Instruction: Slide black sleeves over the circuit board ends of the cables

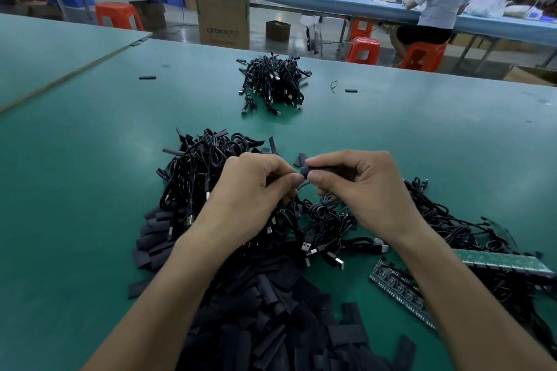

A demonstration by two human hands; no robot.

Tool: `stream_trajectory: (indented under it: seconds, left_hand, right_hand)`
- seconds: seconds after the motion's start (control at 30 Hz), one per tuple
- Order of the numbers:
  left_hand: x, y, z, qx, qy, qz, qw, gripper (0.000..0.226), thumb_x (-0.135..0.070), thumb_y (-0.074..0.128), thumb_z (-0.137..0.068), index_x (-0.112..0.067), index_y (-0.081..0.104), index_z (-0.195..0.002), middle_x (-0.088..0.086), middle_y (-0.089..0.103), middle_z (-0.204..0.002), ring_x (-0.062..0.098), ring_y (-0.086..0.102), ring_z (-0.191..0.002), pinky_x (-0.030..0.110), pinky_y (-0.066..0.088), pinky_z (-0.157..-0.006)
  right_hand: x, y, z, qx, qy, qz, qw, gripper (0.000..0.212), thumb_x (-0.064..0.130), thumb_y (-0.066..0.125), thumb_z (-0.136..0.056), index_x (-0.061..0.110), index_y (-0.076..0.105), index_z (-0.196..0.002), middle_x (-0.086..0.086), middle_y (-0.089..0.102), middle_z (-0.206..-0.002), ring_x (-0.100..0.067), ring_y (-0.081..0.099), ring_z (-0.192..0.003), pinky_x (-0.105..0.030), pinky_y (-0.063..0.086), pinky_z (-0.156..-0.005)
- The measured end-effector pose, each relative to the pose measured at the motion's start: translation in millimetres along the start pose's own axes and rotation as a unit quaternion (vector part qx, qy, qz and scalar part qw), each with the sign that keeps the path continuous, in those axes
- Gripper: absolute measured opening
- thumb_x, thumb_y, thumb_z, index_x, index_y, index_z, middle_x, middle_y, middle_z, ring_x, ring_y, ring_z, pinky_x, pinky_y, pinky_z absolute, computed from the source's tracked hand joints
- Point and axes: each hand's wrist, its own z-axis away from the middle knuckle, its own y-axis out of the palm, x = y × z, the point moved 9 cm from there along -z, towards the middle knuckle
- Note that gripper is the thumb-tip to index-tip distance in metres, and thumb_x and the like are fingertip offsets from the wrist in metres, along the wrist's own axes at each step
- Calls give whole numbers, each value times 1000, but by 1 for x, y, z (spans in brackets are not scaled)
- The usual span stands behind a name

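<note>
Workbench [75,190] green, cables [272,81] heaped, stools [119,16] beyond

Matt black sleeves [271,319]; smooth green table [422,135]

Diffuse overhead light fell on the matte green tabletop [422,135]; shadows were soft. The heap of flat black sleeves [271,325] lost detail (near-uniform dark). Edges bowed; the long blue workbench [331,4] looked blurred.

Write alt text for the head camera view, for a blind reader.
The right hand holds a black sleeve and the left hand pinches a cable over a green table. Heaps of cables and sleeves lie beneath.
</note>
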Motion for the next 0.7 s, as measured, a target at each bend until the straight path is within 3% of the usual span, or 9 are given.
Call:
stream_trajectory:
  seconds: [0.1,0.17,0.3,0.4,0.7]
  left_hand:
    - [-1,1,1,3,2,9,1000,18,-25,70,-93,-28,73,-76,-10,72,-67,3,67,-61,15,49,-58]
    - [-2,1,1,-1,-2,22,1000,16,-26,70,-93,-28,73,-78,-13,72,-69,1,66,-61,14,48,-57]
    - [-2,3,3,7,-21,59,998,7,-23,73,-91,-25,75,-85,-10,74,-71,7,71,-67,30,60,-70]
    - [-4,4,3,3,-22,76,997,8,-19,73,-91,-25,75,-85,-7,75,-72,13,72,-70,41,61,-74]
    - [-4,-7,2,-37,-14,90,995,16,-17,71,-93,-28,74,-81,-11,75,-72,6,73,-69,39,62,-75]
  right_hand:
    - [3,0,-1,10,2,10,1000,16,8,78,-84,17,78,-97,2,76,-77,-11,70,-65,-16,52,-64]
    - [5,-2,0,-2,0,9,1000,21,10,79,-83,19,77,-101,3,77,-78,-10,71,-66,-16,52,-64]
    - [3,-14,5,-112,10,-20,994,38,16,83,-78,37,69,-106,8,76,-78,-8,72,-68,-22,59,-70]
    - [1,-14,12,-176,4,-41,984,35,17,82,-79,37,69,-105,8,76,-83,-10,73,-74,-29,62,-74]
    - [2,6,19,-181,-3,-79,980,43,16,77,-86,40,63,-118,12,77,-88,-11,73,-69,-23,59,-75]
